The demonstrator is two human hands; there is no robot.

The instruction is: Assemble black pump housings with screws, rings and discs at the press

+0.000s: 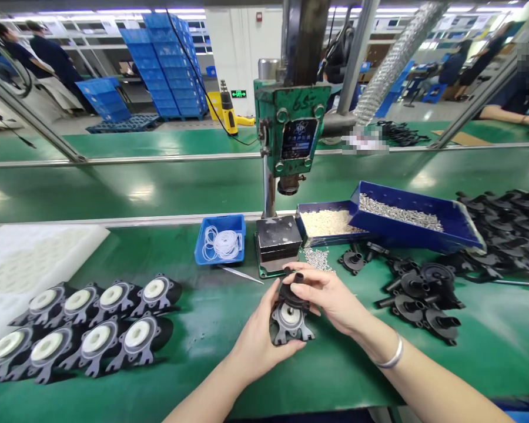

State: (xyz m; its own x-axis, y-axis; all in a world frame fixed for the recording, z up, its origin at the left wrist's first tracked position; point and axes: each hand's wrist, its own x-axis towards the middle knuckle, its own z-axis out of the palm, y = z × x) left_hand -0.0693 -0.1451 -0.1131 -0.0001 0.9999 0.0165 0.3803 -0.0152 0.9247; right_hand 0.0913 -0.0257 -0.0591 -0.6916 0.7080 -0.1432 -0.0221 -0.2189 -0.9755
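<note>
Both my hands hold one black plastic pump housing [290, 320] with a white disc in its middle, just above the green table. My left hand [259, 335] cups it from the left and below, fingers closed around its side. From the upper right, my right hand [330, 296] grips its black top part, fingers curled over the round port. A silver bangle [392, 354] sits on my right wrist.
Two rows of finished housings [88, 326] lie at left beside white foam [22, 258]. Loose black parts [418, 294] pile at right. Blue trays hold white rings [221, 242], white pellets [326, 222] and screws [401, 212]. A green press [288, 126] stands behind. People work beyond.
</note>
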